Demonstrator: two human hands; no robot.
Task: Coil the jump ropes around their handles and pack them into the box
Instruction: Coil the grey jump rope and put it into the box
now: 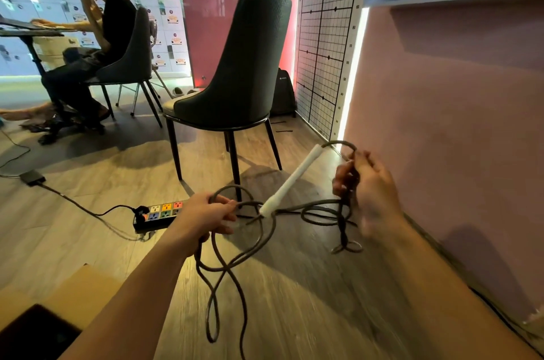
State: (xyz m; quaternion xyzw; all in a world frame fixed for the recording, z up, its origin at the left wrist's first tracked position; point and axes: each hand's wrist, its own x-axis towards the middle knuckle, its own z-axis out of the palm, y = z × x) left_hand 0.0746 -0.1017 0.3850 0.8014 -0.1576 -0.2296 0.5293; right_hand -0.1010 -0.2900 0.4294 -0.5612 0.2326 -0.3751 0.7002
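Observation:
A dark jump rope (232, 265) hangs in tangled loops between my hands above the wooden floor. One white handle (290, 181) slants up in mid-air between them, its rope end curving over to my right hand (368, 186), which pinches the twisted rope. My left hand (206, 220) grips a second white handle together with a bundle of rope loops. The open cardboard box (76, 295) sits at the lower left, its dark inside partly in view.
A dark chair (235, 74) stands straight ahead on the floor. A power strip (159, 215) with its cable lies left of my hands. A pink wall (456, 124) runs along the right. A person sits at a desk at far left.

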